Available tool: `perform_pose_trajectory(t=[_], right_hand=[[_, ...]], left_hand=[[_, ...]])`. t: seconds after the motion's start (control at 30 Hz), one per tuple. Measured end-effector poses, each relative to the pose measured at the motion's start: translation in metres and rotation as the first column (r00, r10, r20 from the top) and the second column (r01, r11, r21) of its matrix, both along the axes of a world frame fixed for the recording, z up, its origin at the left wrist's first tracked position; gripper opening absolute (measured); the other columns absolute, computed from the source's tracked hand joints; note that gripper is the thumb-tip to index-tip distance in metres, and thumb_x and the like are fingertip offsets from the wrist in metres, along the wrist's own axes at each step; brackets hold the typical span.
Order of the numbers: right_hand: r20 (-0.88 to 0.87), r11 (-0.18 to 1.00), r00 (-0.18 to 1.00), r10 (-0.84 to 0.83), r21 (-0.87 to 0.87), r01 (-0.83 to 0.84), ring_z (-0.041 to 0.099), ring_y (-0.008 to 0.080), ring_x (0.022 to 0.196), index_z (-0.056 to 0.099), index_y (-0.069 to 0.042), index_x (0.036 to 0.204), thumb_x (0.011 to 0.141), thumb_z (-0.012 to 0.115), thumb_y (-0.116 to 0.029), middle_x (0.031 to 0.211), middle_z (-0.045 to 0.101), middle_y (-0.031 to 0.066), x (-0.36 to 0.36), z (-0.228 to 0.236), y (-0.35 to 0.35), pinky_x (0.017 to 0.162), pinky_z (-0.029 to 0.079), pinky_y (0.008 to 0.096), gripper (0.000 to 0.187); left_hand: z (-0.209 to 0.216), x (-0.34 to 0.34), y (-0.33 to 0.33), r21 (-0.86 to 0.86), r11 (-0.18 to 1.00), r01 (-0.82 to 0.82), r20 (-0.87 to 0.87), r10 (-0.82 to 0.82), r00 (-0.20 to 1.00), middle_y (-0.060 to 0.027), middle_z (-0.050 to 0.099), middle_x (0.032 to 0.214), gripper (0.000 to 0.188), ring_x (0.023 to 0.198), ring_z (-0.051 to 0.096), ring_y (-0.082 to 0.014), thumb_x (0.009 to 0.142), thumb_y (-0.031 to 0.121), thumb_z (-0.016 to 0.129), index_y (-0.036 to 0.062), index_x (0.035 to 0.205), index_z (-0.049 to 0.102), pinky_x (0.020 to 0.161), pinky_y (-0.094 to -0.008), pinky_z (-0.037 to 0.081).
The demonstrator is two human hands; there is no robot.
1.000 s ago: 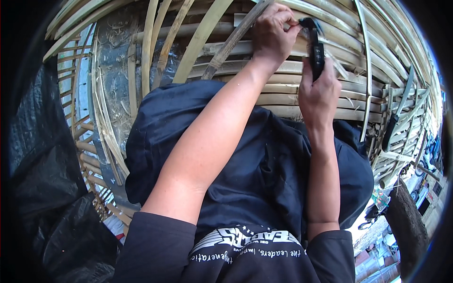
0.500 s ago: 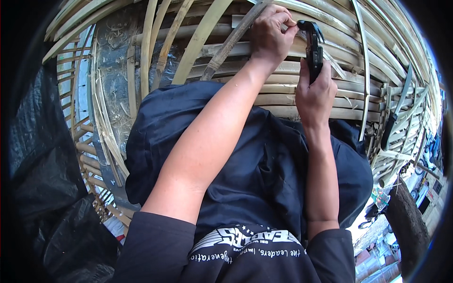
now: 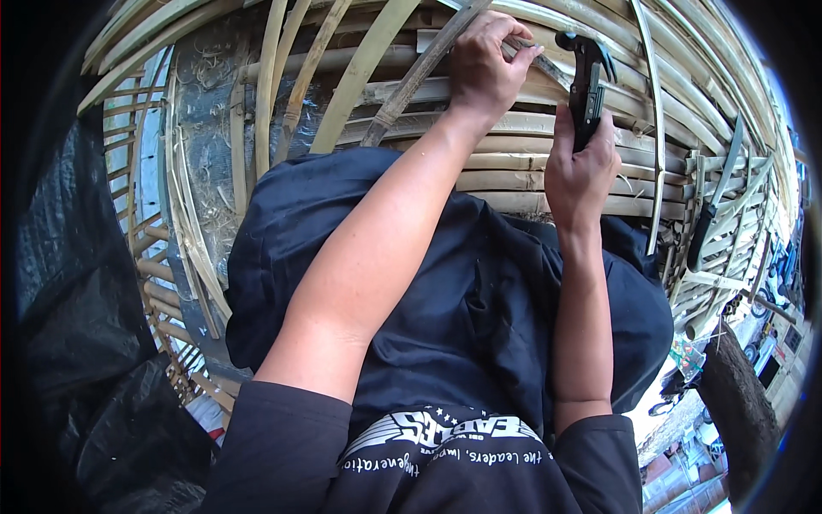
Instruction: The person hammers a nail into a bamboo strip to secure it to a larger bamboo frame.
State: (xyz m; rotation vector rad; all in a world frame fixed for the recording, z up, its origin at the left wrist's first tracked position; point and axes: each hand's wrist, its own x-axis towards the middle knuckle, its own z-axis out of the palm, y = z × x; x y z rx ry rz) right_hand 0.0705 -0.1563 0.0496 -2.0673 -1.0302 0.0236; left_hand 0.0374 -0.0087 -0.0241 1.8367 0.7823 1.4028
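Note:
My left hand (image 3: 490, 73) is at the top centre over the bamboo slats (image 3: 505, 160), its thumb and forefinger pinched together. Whatever sits between those fingertips is too small to make out. A thin bamboo strip (image 3: 555, 74) runs slantwise just beside the fingertips. In my right hand (image 3: 584, 171) is a short black claw hammer (image 3: 587, 86), gripped by its handle with the thumb along one side. The hammer's head points up, its round face toward the left hand and its claw to the right. A small gap separates the face from the left fingertips.
Long bamboo strips (image 3: 368, 73) lean at the upper left. A knife with a black handle (image 3: 703, 238) rests against the slatted bamboo at the right. A dark log (image 3: 738, 385) stands at the lower right. Black plastic sheeting (image 3: 77, 343) hangs at the left.
The hammer has moved to the right, away from the left fingertips, which it was almost touching. My left hand has shifted slightly left and nearer, still pinched.

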Motion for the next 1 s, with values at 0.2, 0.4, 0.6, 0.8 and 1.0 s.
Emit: perform_pose_trajectory(t=[0.2, 0.4, 0.6, 0.8, 1.0], right_hand=[[-0.068, 1.000, 0.998, -0.008, -0.030, 0.006, 0.066, 0.0423, 0.067, 0.058, 0.002, 0.101, 0.097, 0.068, -0.020, 0.076, 0.065, 0.0236, -0.001, 0.001, 0.000, 0.061, 0.049, 0.0448, 0.024], [-0.041, 1.000, 0.999, 0.016, -0.022, -0.017, 0.065, 0.0435, 0.067, 0.057, 0.002, 0.098, 0.096, 0.068, -0.020, 0.074, 0.065, 0.0243, -0.002, -0.003, 0.000, 0.061, 0.049, 0.0455, 0.025], [-0.077, 1.000, 0.997, 0.014, -0.023, -0.016, 0.066, 0.0426, 0.067, 0.058, 0.002, 0.099, 0.096, 0.069, -0.020, 0.075, 0.066, 0.0241, -0.004, -0.003, 0.001, 0.061, 0.049, 0.0450, 0.025], [-0.031, 0.998, 0.998, 0.056, 0.012, -0.055, 0.065, 0.0434, 0.066, 0.058, 0.002, 0.102, 0.096, 0.069, -0.019, 0.075, 0.066, 0.0232, -0.005, -0.005, 0.000, 0.061, 0.049, 0.0452, 0.024], [0.026, 0.998, 0.998, 0.049, -0.052, -0.048, 0.064, 0.0443, 0.066, 0.057, 0.000, 0.105, 0.096, 0.068, -0.018, 0.074, 0.065, 0.0223, -0.005, -0.009, 0.000, 0.060, 0.049, 0.0461, 0.024]], left_hand=[[-0.002, 0.000, 0.000, 0.019, 1.000, -0.009, -0.005, 0.009, 1.000, -0.0060, 0.069, 0.088, 0.018, 0.080, 0.068, -0.0270, 0.074, 0.017, 0.085, 0.0110, 0.084, 0.071, 0.072, -0.0388, 0.055], [0.001, -0.001, -0.002, 0.008, 1.000, 0.004, -0.004, -0.003, 1.000, -0.0056, 0.069, 0.088, 0.020, 0.081, 0.069, -0.0270, 0.072, 0.019, 0.087, 0.0116, 0.083, 0.073, 0.072, -0.0390, 0.055], [-0.002, 0.001, -0.002, 0.002, 1.000, -0.005, -0.007, 0.005, 1.000, -0.0049, 0.069, 0.088, 0.017, 0.081, 0.069, -0.0262, 0.071, 0.019, 0.088, 0.0108, 0.076, 0.073, 0.071, -0.0392, 0.054], [-0.002, 0.001, -0.001, -0.026, 1.000, 0.012, -0.002, -0.012, 1.000, -0.0041, 0.068, 0.088, 0.016, 0.076, 0.069, -0.0234, 0.071, 0.016, 0.087, 0.0086, 0.074, 0.073, 0.067, -0.0370, 0.055], [-0.001, 0.001, -0.002, -0.108, 0.992, 0.058, 0.021, -0.056, 0.998, -0.0037, 0.068, 0.090, 0.016, 0.066, 0.067, -0.0192, 0.072, 0.014, 0.086, 0.0066, 0.072, 0.072, 0.061, -0.0332, 0.054]])
